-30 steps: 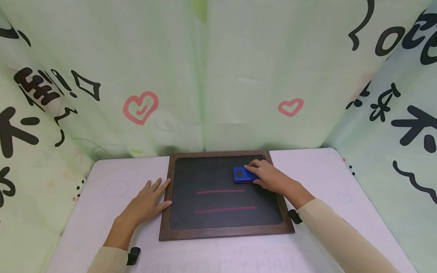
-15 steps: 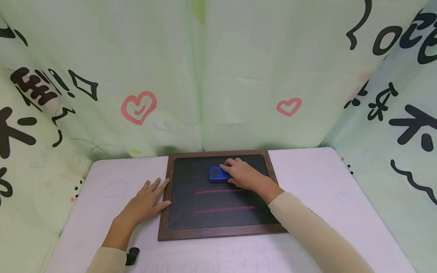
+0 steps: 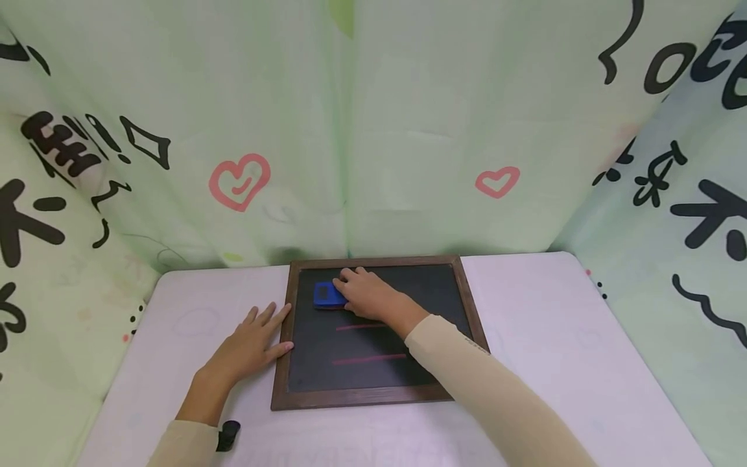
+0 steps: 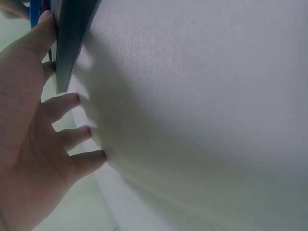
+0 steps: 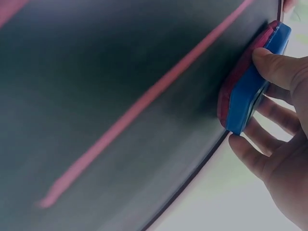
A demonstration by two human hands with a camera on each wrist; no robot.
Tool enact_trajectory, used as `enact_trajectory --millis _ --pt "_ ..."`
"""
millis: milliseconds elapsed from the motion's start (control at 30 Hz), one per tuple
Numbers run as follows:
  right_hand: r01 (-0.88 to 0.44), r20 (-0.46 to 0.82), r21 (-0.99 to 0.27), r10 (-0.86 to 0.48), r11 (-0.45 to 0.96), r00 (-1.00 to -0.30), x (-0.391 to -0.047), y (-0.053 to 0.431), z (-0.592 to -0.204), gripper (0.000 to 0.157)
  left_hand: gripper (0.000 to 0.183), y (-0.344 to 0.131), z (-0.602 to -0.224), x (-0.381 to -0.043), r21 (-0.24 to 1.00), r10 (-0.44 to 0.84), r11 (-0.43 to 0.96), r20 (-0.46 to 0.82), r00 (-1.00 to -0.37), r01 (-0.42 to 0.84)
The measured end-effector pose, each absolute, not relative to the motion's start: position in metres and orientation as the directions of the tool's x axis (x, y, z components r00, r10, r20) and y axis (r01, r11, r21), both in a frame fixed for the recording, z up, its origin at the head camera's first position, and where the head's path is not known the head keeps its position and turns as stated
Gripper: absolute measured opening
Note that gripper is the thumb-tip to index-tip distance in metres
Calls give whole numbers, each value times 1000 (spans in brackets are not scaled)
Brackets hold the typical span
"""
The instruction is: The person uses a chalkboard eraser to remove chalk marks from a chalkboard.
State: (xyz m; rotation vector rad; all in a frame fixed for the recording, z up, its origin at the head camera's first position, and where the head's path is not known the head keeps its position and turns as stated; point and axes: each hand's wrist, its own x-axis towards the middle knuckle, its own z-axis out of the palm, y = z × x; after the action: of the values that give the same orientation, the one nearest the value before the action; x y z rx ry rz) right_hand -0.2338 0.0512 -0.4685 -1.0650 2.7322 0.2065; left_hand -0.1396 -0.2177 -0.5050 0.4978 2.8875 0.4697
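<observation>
A small blackboard (image 3: 373, 376) in a brown wooden frame lies on the table. Two pink lines run across its dark surface, the upper line (image 5: 144, 101) partly behind the right arm in the head view. My right hand (image 3: 370, 295) grips a blue board eraser (image 3: 328, 296) near the board's upper left. Its reddish pad (image 5: 236, 77) faces the board, with the thumb on one side and fingers on the other. My left hand (image 3: 251, 344) rests at the left side of the frame, thumb and index finger on the wood, the other fingers spread on the table (image 4: 192, 96).
A light green curtain (image 3: 408, 130) with printed hearts and black lettering hangs behind and at both sides of the table. A black band piece (image 3: 228, 436) sits at the left wrist. The right sleeve (image 3: 490, 389) crosses the board's lower right corner.
My right hand has slid the eraser leftward across the upper part of the board, from the right side to near the left edge. The left hand has stayed in place.
</observation>
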Motion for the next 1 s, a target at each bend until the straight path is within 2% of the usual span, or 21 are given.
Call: enact_trajectory --millis 367,667,1000 --pt "-675 -275 133 -627 726 -729 -243 11 -467 60 76 -216 -505 -142 318 347 903 -137 -928 290" --pt "-679 -308 139 -620 721 -722 -240 10 -461 60 76 -218 -505 -142 317 354 899 -122 -927 301" --pt "-726 -296 137 -672 674 -679 -223 14 -462 62 77 -220 -508 -142 314 356 900 -122 -927 304"
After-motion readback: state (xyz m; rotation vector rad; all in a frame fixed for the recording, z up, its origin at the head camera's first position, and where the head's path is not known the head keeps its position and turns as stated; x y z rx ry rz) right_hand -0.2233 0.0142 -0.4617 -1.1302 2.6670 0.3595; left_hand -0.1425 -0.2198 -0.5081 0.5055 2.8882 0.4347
